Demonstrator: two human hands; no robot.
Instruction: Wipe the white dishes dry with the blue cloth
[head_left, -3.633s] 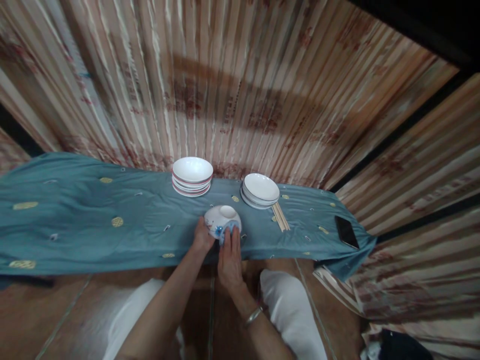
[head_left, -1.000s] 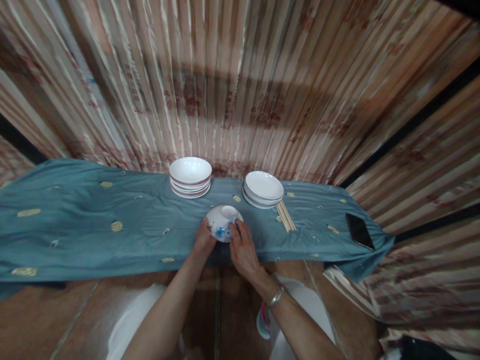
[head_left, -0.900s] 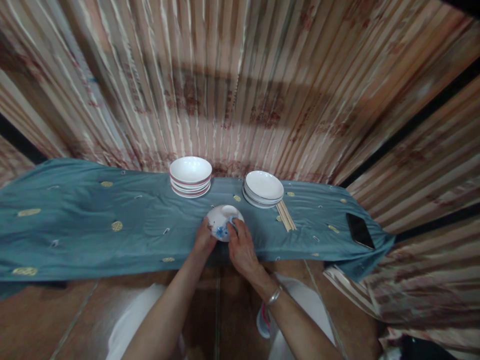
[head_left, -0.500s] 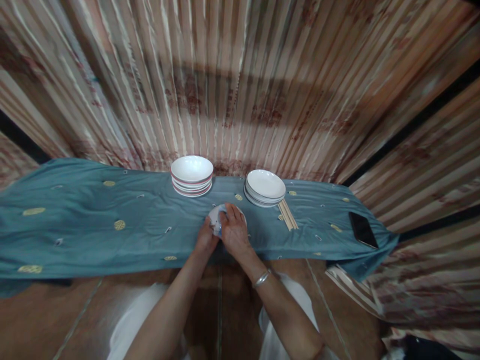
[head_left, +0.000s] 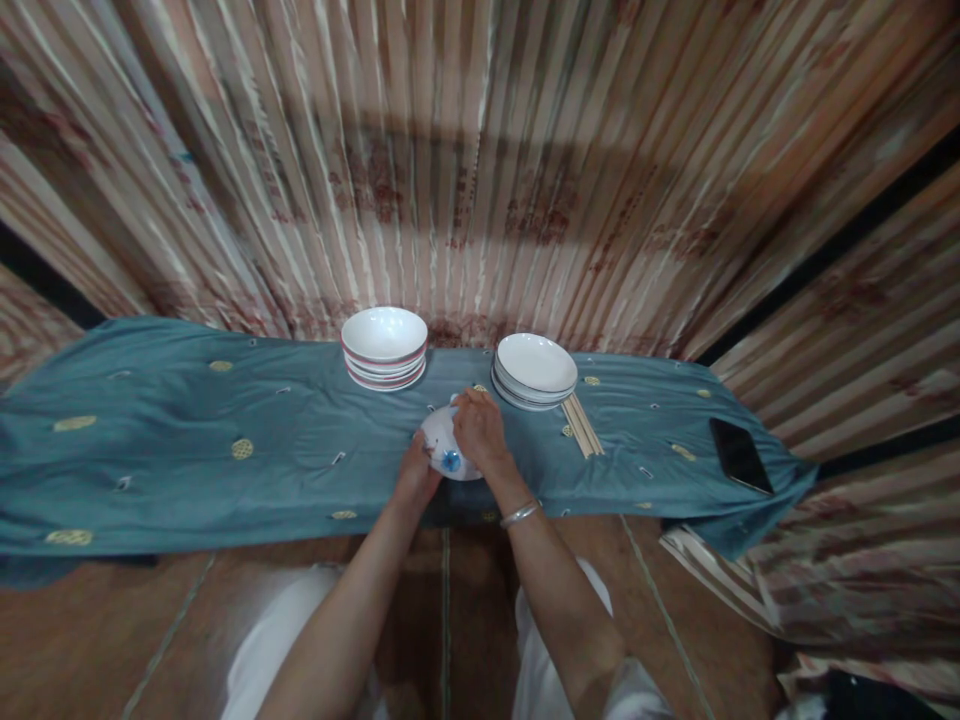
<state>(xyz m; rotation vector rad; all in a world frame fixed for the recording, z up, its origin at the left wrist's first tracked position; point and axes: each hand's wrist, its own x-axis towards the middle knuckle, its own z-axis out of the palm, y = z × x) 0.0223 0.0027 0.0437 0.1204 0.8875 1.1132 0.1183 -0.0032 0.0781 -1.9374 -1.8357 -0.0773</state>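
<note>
A white bowl with a blue flower on its outside is held tilted above the near part of the cloth-covered table, its patterned side facing me. My left hand grips its left edge, thumb along the side. Curled over the bowl's upper right is my right hand, fingers closed against it; the fingertips are partly hidden. Behind the bowl to the left stands a stack of white bowls with red rims. A stack of white plates with dark rims stands behind to the right.
Several wooden chopsticks lie beside the plates, partly against the stack. A black phone lies near the right end of the green patterned tablecloth. Pleated curtains hang close behind the table.
My right hand has moved from across the bowl's front up to its upper right side, uncovering the blue flower. My left hand keeps its grip at the left edge.
</note>
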